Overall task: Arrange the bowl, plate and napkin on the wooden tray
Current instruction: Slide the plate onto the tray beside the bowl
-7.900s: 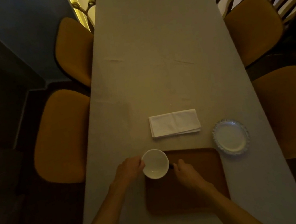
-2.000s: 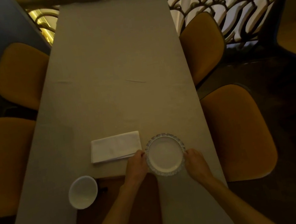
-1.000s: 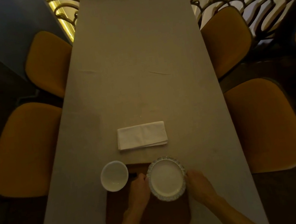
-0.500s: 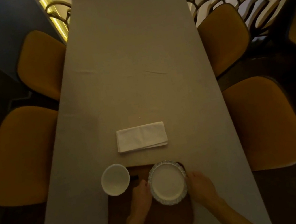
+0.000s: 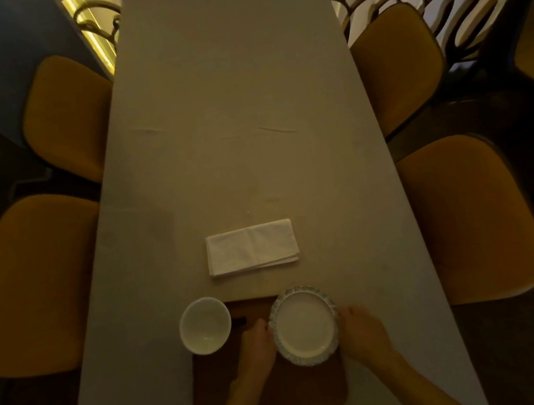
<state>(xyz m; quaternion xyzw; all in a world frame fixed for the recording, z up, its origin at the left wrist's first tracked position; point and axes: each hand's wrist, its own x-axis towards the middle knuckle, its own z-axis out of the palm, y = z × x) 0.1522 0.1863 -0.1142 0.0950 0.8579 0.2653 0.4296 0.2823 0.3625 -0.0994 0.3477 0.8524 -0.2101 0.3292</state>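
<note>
Both of my hands are on the plate (image 5: 305, 325): my left hand (image 5: 257, 347) has its fingers curled against the plate's left rim, and my right hand (image 5: 364, 330) cups the right rim, so the plate sits pinched between the two. Whether it rests fully on the wood or hangs just above it, I cannot tell in this dim light.

From the head camera, looking down, the plate is over the far right part of the wooden tray (image 5: 274, 399), its patterned edge reaching the tray's right side and far edge. My forearms come in from the bottom of the view and cross over the tray's near half.

The bowl (image 5: 205, 325) is white and upright, standing at the tray's far left corner; it overhangs that corner, so part of it seems to sit over the tablecloth rather than the wood. It is apart from my left hand, with a strip of bare tray between it and the plate. A small dark mark shows on the tray just right of the bowl; I cannot make out what it is.

The napkin (image 5: 251, 247) lies folded flat on the table (image 5: 237, 102), beyond the tray's far edge and not touching it. Mustard-coloured chairs (image 5: 38, 281) stand along both long sides of the table.
</note>
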